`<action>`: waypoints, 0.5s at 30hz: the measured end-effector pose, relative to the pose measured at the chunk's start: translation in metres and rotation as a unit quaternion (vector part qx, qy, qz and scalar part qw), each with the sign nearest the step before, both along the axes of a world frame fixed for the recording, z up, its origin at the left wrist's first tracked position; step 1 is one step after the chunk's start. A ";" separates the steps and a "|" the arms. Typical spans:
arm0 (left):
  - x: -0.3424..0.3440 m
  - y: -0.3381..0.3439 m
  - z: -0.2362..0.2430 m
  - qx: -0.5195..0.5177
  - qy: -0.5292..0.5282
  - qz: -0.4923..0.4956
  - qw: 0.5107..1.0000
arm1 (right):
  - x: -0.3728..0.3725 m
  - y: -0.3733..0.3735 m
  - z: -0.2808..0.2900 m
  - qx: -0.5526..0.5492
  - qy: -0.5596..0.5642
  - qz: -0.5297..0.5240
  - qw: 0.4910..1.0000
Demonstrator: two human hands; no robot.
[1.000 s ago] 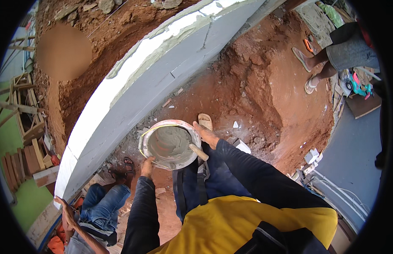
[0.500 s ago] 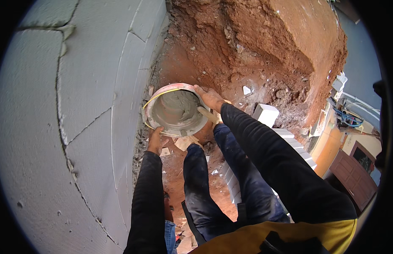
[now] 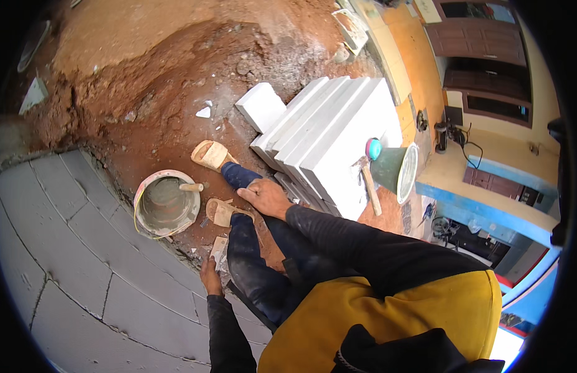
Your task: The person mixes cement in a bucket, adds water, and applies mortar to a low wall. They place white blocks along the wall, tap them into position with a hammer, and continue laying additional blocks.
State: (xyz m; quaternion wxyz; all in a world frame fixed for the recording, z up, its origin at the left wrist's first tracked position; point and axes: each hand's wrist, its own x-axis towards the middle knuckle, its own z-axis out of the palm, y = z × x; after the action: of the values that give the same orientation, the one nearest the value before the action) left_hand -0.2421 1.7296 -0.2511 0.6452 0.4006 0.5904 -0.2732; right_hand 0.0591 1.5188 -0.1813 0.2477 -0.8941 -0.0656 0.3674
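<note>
A round whitish bucket (image 3: 141, 189) with grey mortar (image 3: 167, 198) inside stands on the soil beside the grey block wall. The wooden handle of a tool (image 3: 192, 187) sticks out over its right rim; the tool's head is hidden. My right hand (image 3: 266, 198) rests at my right knee, apart from the bucket, its fingers loosely bent and seemingly empty. Lower down, my left hand (image 3: 210, 276) is close to the wall, fingers loosely apart, beside a flat pale piece (image 3: 219, 250). Nothing shows in its grasp.
The block wall (image 3: 83, 261) curves along the left. Several white blocks (image 3: 344, 155) are stacked to my right, bearing a wood-handled hammer (image 3: 371, 189) and a green-grey bucket (image 3: 391, 168). Broken red soil (image 3: 170, 81) rises ahead. My sandals (image 3: 210, 154) stand near the bucket.
Both hands have let go of the bucket, which now stands farther left in view. My right hand has come back to my knee. The view has turned right, showing the block stack and house.
</note>
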 end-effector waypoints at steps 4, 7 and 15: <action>0.011 0.014 0.028 0.023 -0.064 -0.057 0.996 | -0.055 -0.140 0.066 -0.002 0.013 -0.155 0.988; 0.021 0.039 0.059 0.148 -0.106 -0.090 0.979 | -0.097 -0.199 0.086 -0.027 0.017 -0.249 0.968; 0.084 0.015 0.137 0.258 -0.182 -0.154 0.936 | -0.127 -0.295 0.054 0.036 0.306 -0.371 0.876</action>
State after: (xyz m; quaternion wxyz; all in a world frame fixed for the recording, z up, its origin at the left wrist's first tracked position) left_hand -0.1584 1.7443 -0.1144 0.5656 0.6825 0.4443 -0.1299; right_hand -0.0681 1.2241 -0.1271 0.4059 -0.6863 0.3368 0.5008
